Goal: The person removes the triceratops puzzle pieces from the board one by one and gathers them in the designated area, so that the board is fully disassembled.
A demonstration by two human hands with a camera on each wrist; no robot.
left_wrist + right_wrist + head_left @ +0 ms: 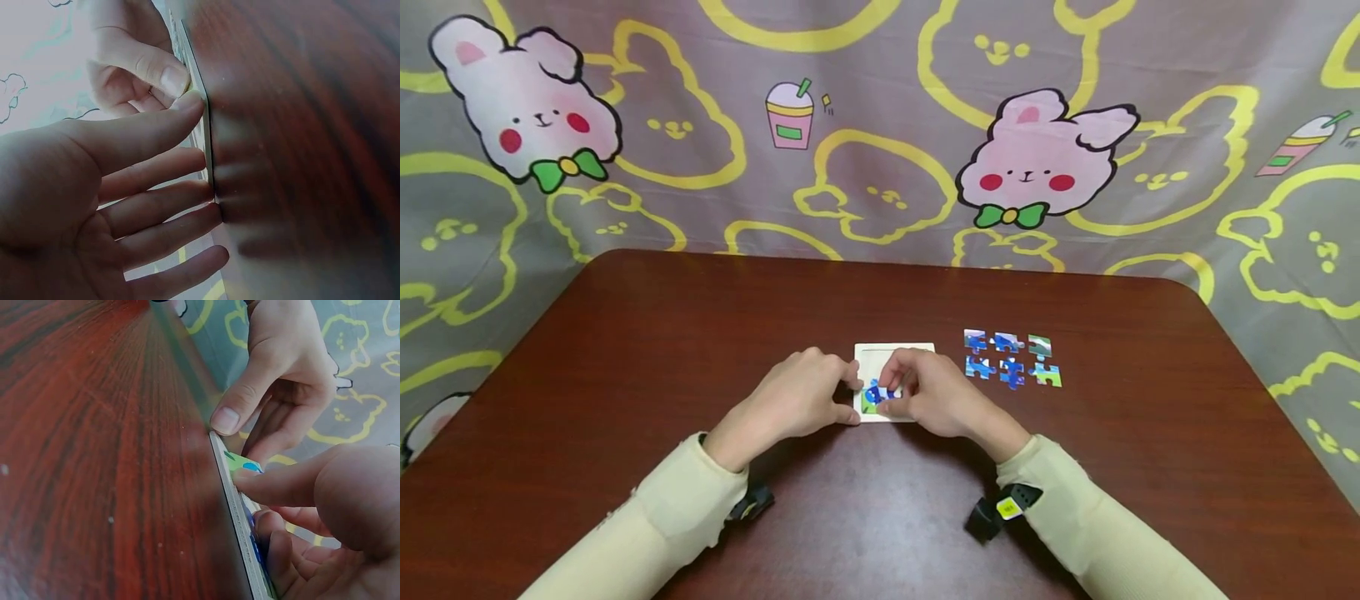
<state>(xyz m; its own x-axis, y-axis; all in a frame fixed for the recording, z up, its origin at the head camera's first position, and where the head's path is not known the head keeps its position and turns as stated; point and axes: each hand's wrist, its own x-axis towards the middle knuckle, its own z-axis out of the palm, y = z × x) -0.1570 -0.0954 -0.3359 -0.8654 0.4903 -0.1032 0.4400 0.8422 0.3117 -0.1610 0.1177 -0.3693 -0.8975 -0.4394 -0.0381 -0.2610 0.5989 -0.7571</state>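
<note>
In the head view a small white puzzle tray (893, 350) lies on the table, with blue and green pieces in its near left part. My right hand (936, 392) is over the tray, thumb and fingers pinching a puzzle piece (240, 464) with green and blue print. That piece is tilted up from the tray in the right wrist view; the fingers partly hide it. My left hand (797, 393) touches the tray's left side, thumb at the near corner. Its fingers are nearly straight in the left wrist view.
Several loose puzzle pieces (1011, 358) lie in two rows right of the tray. The brown wooden table (700, 317) ends at a patterned cloth (880, 100) with rabbit faces. Each wrist carries a dark strapped device (983, 518).
</note>
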